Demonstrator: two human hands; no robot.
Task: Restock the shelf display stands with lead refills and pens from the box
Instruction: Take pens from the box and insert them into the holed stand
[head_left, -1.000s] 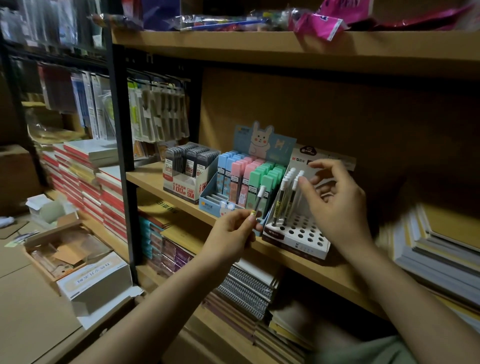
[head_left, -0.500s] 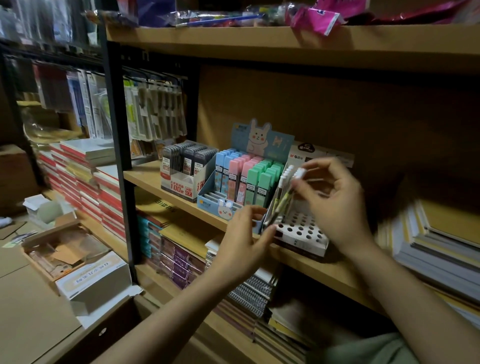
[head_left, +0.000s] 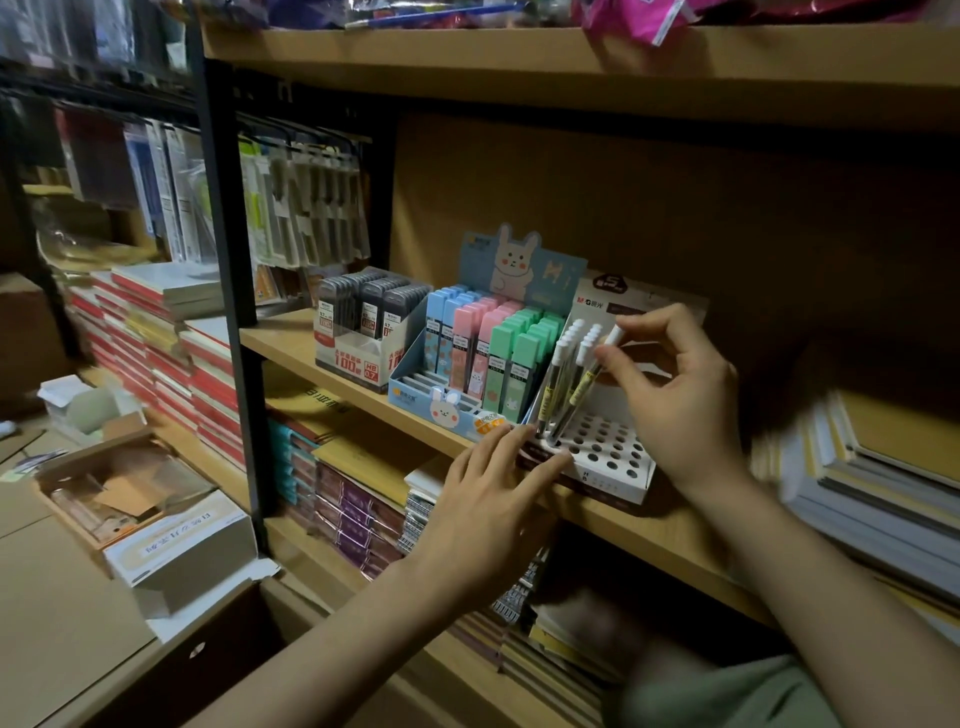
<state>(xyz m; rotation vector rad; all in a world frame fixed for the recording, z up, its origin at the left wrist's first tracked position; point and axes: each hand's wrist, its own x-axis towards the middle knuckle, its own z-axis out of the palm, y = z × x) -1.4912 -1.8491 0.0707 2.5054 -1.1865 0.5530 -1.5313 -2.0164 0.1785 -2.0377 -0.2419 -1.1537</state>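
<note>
Nearest, at 6 o'clock, the left hand (head_left: 485, 499) now lies flat with fingers straight, its fingertips touching the front edge of the white pen stand (head_left: 602, 457); the pen it pinched a second ago has left it, so that grip is apart and empty. Just beyond, at 3 o'clock of it, the right hand (head_left: 675, 395) pinches a white-capped pen (head_left: 587, 382) near the cap, thumb and forefinger clamped, the tip entering a front-left hole beside the pens already standing there. Judgement: one pen is being seated; most holes remain vacant. Farther back at 10 o'clock, the rabbit-card lead refill stand (head_left: 467, 364) appears nearly full. The supply box is not identified with certainty.
</note>
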